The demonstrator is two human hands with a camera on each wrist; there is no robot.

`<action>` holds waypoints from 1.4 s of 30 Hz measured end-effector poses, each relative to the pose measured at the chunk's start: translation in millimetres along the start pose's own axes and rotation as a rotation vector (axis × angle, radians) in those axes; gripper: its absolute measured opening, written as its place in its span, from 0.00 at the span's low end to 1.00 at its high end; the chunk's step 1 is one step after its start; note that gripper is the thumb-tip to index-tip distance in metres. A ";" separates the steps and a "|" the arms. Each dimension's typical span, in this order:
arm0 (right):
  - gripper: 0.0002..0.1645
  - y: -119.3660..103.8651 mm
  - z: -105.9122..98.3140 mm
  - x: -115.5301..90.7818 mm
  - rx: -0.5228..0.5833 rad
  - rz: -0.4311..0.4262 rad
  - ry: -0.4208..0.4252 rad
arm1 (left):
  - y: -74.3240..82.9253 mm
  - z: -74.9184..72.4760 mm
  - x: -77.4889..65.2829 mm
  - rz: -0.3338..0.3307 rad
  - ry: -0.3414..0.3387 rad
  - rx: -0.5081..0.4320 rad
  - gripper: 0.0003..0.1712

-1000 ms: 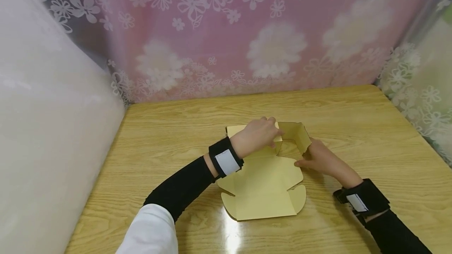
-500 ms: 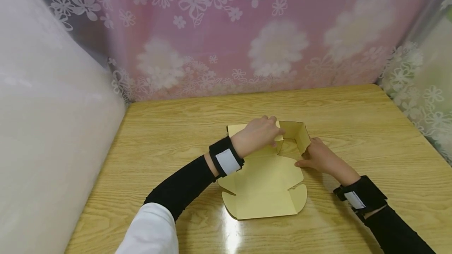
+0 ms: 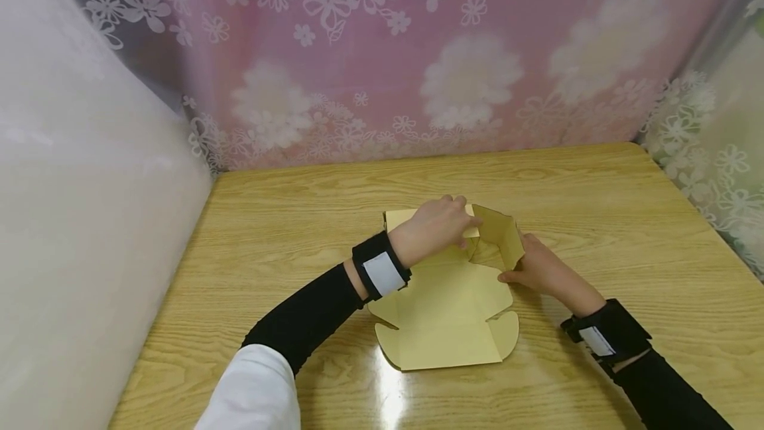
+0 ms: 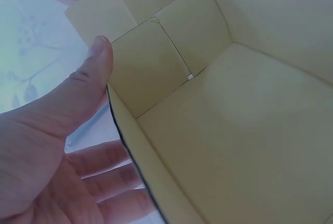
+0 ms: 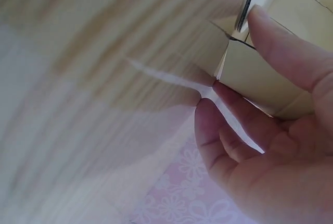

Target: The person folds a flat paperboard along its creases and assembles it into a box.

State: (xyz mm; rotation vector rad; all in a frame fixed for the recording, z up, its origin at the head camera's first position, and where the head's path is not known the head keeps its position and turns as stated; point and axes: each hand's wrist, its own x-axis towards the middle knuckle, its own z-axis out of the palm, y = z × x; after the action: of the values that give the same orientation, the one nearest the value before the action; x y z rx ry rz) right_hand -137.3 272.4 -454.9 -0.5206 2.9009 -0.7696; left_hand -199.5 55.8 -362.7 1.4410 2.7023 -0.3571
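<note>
A partly folded yellowish cardboard box (image 3: 447, 324) lies on the wooden table, its wide panel with rounded side tabs spread toward the person. My left hand (image 3: 432, 229) grips the raised far part. In the left wrist view its thumb (image 4: 88, 78) lies along the inner side of a wall, other fingers outside. At the right a side flap (image 3: 493, 231) stands up, bent at a crease. My right hand (image 3: 546, 267) holds that flap from outside. The right wrist view shows its thumb (image 5: 281, 47) near a cardboard edge and its fingers against the flap's outer face.
The wood-grain table (image 3: 286, 217) extends around the box on all sides. A pink floral curtain (image 3: 370, 71) hangs behind its far edge. A white sheet (image 3: 89, 184) borders the left side, and a pale floral curtain (image 3: 710, 151) the right.
The right side flap has swung slightly inward, its far corner coming nearer the person. My right hand has shifted a little left with it. The left hand keeps its hold in place.
</note>
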 end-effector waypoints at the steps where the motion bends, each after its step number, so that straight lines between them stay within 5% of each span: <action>1: 0.44 -0.8 0.1 -0.8 0.000 0.005 0.005 | 0.0 -0.1 -0.2 -0.001 0.003 0.000 0.31; 10: 0.45 -9.8 3.0 -5.5 0.040 -0.005 0.009 | -1.1 5.0 -3.6 -0.004 0.085 -0.047 0.51; 23: 0.45 -15.4 4.3 -10.8 0.035 -0.003 0.026 | -0.2 4.7 1.4 -0.022 0.063 0.003 0.45; 42: 0.30 -17.9 7.6 -14.7 0.036 -0.052 0.042 | 0.0 2.7 2.1 -0.037 0.046 -0.006 0.43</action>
State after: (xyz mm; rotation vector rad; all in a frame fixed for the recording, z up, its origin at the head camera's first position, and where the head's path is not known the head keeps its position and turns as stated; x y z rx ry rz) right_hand -116.8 259.5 -452.6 -0.5847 2.9167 -0.8484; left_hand -200.8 56.9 -365.6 1.4158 2.7669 -0.3214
